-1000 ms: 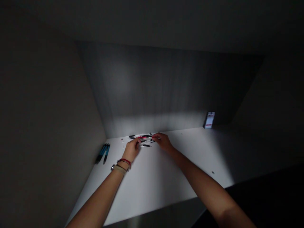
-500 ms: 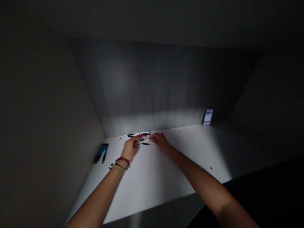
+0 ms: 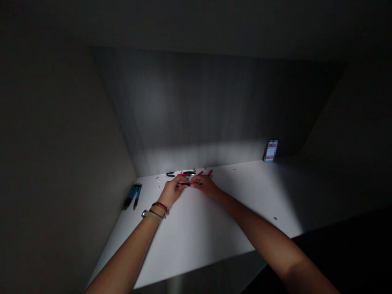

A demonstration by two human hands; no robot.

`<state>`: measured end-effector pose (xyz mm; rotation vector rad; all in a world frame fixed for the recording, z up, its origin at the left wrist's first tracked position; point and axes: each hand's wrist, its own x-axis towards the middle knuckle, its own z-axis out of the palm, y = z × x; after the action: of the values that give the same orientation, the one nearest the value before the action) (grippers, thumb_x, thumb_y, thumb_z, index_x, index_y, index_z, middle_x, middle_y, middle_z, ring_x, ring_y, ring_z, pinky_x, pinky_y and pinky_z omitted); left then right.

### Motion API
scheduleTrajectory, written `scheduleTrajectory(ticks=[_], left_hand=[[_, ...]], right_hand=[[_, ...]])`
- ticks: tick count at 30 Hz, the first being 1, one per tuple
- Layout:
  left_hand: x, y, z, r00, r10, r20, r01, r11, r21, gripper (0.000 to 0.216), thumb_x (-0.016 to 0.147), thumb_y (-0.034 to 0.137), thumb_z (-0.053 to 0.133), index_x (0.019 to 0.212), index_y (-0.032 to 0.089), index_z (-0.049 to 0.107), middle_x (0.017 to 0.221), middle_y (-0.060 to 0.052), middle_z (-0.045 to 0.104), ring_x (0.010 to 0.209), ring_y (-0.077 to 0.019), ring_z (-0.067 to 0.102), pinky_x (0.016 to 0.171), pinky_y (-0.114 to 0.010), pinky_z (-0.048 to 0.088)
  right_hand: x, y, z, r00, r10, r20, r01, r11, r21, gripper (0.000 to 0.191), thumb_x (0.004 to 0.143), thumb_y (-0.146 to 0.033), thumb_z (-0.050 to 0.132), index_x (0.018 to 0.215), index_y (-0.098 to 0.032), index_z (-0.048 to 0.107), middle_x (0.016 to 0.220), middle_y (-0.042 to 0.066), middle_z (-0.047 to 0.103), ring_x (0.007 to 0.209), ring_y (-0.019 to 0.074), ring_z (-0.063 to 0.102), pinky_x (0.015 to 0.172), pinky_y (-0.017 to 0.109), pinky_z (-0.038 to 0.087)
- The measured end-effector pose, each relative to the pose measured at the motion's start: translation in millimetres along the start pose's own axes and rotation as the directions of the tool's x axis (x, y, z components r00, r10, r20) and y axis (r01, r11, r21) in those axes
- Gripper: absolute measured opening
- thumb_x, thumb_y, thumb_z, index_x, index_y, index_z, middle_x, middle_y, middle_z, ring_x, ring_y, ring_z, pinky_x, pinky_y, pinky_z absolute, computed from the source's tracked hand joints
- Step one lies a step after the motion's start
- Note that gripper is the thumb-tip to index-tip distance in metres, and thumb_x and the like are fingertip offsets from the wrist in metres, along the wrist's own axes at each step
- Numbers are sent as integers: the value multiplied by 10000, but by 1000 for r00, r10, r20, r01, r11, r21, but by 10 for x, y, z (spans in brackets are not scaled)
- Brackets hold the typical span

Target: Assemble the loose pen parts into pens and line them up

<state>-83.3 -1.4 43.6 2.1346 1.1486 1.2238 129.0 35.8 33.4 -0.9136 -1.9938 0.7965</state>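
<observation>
At twelve o'clock on the white worktop [image 3: 190, 232], close to the grey back panel [image 3: 196, 106], two bare hands meet with fingertips almost together. Between them lies a slim dark pen piece [image 3: 188, 184], held roughly level along the nine-to-three line. The left hand [image 3: 171, 191] has a narrow grip on its nine o'clock end, thumb and fingers pinched close. The right hand [image 3: 208, 186] is also pinched narrow at the three o'clock end, where a touch of red shows by the fingertips; whether that belongs to the same piece, I cannot tell.

Just beyond the hands, toward twelve, a loose cluster of black and red pen parts [image 3: 189, 173] lies along the foot of the panel. Two red sticks [image 3: 210, 172] slant up at one o'clock, right behind the right hand; what supports them is hidden. Tiny pale bits [image 3: 159, 187] are scattered toward ten o'clock of the left hand.

Well apart, at about ten o'clock of the worktop, blue-and-black pens [image 3: 137, 197] lie beside the side wall. A blurred phone-like object [image 3: 270, 152] leans on the panel at two o'clock, and a small dark disc [image 3: 275, 218] lies at three. Bracelets [image 3: 161, 207] and a pale-strapped watch [image 3: 154, 216] circle the left wrist.
</observation>
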Motion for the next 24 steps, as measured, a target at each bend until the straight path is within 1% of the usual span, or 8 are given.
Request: scheduleTrajectory(ticks=[2, 5, 7, 10, 13, 16, 21, 24], left_hand=[[4, 10, -7, 1000, -28, -9, 27, 999, -33, 218, 867, 327, 688, 1039, 196, 716, 987, -64, 783, 900, -214, 734, 816, -302, 560], [8, 73, -26, 998, -54, 35, 55, 998, -26, 215, 886, 385, 666, 940, 193, 746, 922, -59, 785, 851, -209, 722, 795, -298, 541], [9, 120, -32, 994, -86, 65, 89, 995, -44, 247, 904, 407, 636, 895, 189, 752, 861, -52, 782, 801, -199, 710, 763, -287, 526], [9, 144, -20, 987, -144, 71, 150, 984, -94, 299, 902, 446, 626, 852, 178, 748, 794, -50, 774, 718, -182, 680, 691, -269, 500], [9, 104, 7, 976, -207, 66, 214, 967, -135, 354, 887, 501, 627, 811, 171, 731, 760, -57, 767, 638, -167, 636, 612, -258, 463], [6, 43, 30, 967, -244, 77, 253, 954, -160, 433, 898, 555, 590, 738, 168, 702, 690, -62, 750, 576, -151, 594, 591, -256, 444], [0, -29, 56, 940, -323, 113, 339, 923, -179, 528, 879, 629, 566, 643, 165, 657, 547, -51, 686, 448, -122, 484, 492, -247, 359], [3, -68, 79, 941, -319, 113, 338, 908, -247, 499, 857, 612, 608, 674, 153, 679, 603, -66, 713, 464, -115, 495, 490, -240, 357]], right_hand=[[1, -18, -17, 1000, -15, -17, 15, 1000, 16, 120, 813, -208, 722, 924, -173, 748, 931, 63, 779, 860, 198, 710, 824, 315, 532], [-11, -45, -26, 999, -21, -27, 21, 999, 27, 69, 801, -199, 726, 867, -180, 737, 872, 44, 769, 826, 187, 706, 801, 299, 527], [-22, -59, -16, 999, -5, -36, 6, 999, 32, 52, 792, -179, 723, 843, -185, 730, 847, 36, 761, 806, 182, 703, 777, 288, 525], [-30, -65, 12, 998, 19, -58, -18, 1000, 25, 57, 781, -151, 712, 824, -188, 720, 829, 31, 753, 786, 180, 699, 757, 286, 527], [-25, -49, 42, 997, 17, -69, -15, 999, 33, 53, 787, -161, 714, 830, -191, 716, 826, 29, 750, 789, 181, 706, 770, 294, 537], [-17, -29, 70, 998, 1, -66, 1, 1000, 29, 48, 795, -170, 720, 834, -196, 718, 815, 25, 749, 780, 178, 705, 761, 291, 544], [-20, -58, 88, 996, -59, -61, 55, 996, -69, 76, 803, -132, 695, 829, -195, 728, 817, 29, 755, 757, 170, 686, 747, 289, 536], [-25, -89, 80, 993, -94, -68, 87, 990, -112, 90, 806, -127, 681, 837, -198, 729, 833, 31, 758, 774, 173, 683, 772, 299, 533]])
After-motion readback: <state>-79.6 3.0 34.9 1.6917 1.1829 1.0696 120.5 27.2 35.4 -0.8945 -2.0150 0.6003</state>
